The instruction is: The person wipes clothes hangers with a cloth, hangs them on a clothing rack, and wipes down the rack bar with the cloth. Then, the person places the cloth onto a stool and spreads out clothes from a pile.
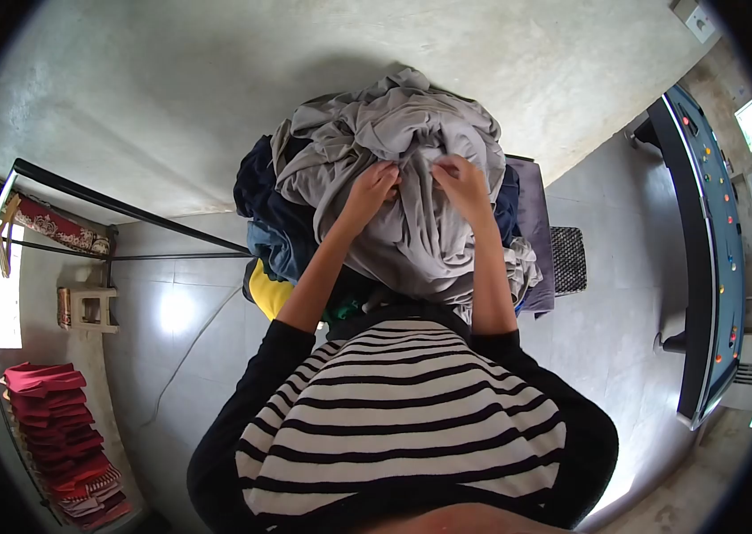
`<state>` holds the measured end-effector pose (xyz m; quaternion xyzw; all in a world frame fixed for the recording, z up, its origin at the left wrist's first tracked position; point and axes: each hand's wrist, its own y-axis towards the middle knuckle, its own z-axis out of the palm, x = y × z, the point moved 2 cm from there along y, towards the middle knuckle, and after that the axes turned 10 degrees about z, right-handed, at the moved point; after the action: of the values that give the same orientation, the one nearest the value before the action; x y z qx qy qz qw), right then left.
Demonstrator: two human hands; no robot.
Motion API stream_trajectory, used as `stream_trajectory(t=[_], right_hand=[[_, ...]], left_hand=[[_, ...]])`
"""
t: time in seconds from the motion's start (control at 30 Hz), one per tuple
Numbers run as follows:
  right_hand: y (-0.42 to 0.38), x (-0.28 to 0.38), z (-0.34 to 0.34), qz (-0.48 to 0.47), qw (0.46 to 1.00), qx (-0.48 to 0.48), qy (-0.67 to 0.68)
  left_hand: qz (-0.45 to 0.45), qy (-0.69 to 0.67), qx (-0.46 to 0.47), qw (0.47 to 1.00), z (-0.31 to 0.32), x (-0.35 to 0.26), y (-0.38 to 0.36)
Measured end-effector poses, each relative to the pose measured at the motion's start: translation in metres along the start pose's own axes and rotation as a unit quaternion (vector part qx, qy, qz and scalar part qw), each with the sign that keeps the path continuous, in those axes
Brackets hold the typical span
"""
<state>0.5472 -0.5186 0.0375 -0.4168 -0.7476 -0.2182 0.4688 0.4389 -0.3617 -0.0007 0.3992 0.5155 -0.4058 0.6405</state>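
At twelve o'clock, I see the clothes heap [305,222] piled high, grey garment [412,151] draped on top so it is reachable. Left hand [374,189] at eleven and right hand [460,181] at one both pinch its fabric, bunching folds.

It looks like a room in a home. A heap of mixed clothes [394,178] fills the middle of the tiled floor [180,311]. A pool table [714,240] stands along one side, and folded red cloths [60,436] are stacked opposite.
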Motion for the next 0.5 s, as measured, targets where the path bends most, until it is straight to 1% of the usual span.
stream_trajectory(t=[0.03,0.07,0.1,0.13,0.2,0.23,0.27,0.3,0.33,0.37,0.4,0.43,0.47,0.5], right_hand=[[-0.007,-0.009,-0.013,0.010,0.994,-0.068,-0.083],[-0.012,-0.021,-0.021,0.011,0.994,-0.071,-0.083],[-0.015,-0.040,-0.029,0.093,0.974,-0.144,-0.148],[-0.016,-0.058,-0.035,0.174,0.938,-0.214,-0.210],[-0.013,-0.088,-0.042,0.200,0.918,-0.243,-0.242],[-0.005,-0.111,-0.040,0.180,0.920,-0.265,-0.228],[0.007,-0.134,-0.041,0.168,0.944,-0.221,-0.178],[0.013,-0.144,-0.042,0.154,0.964,-0.175,-0.126],[0.004,-0.118,-0.044,0.145,0.977,-0.149,-0.037],[0.007,-0.118,-0.046,0.143,0.977,-0.151,-0.037],[0.010,-0.114,-0.050,0.145,0.967,-0.205,-0.049],[0.012,-0.111,-0.052,0.147,0.953,-0.258,-0.060],[0.014,-0.105,-0.057,0.091,0.941,-0.325,-0.039],[0.021,-0.105,-0.064,0.091,0.941,-0.325,-0.038]], left_hand=[[0.000,0.000,0.003,1.000,0.003,-0.006,0.004],[-0.019,-0.004,-0.005,1.000,0.008,-0.016,0.007],[-0.038,-0.007,-0.013,0.999,0.012,-0.020,0.012],[-0.037,-0.038,-0.006,0.999,0.012,-0.017,0.018],[-0.024,-0.056,-0.021,0.998,0.014,-0.015,0.029],[-0.009,-0.047,-0.038,0.998,0.016,-0.014,0.035],[-0.009,-0.049,-0.035,0.998,0.019,-0.011,0.040],[0.000,-0.070,-0.069,0.995,0.020,-0.009,0.045],[0.010,-0.090,-0.103,0.991,0.020,-0.008,0.051],[0.026,-0.107,-0.117,0.987,0.018,-0.006,0.055],[0.028,-0.108,-0.117,0.987,0.016,-0.003,0.059],[0.060,-0.120,-0.144,0.980,0.011,-0.001,0.063],[0.090,-0.132,-0.170,0.972,0.007,0.001,0.068],[0.115,-0.097,-0.194,0.970,0.005,-0.005,0.072]])
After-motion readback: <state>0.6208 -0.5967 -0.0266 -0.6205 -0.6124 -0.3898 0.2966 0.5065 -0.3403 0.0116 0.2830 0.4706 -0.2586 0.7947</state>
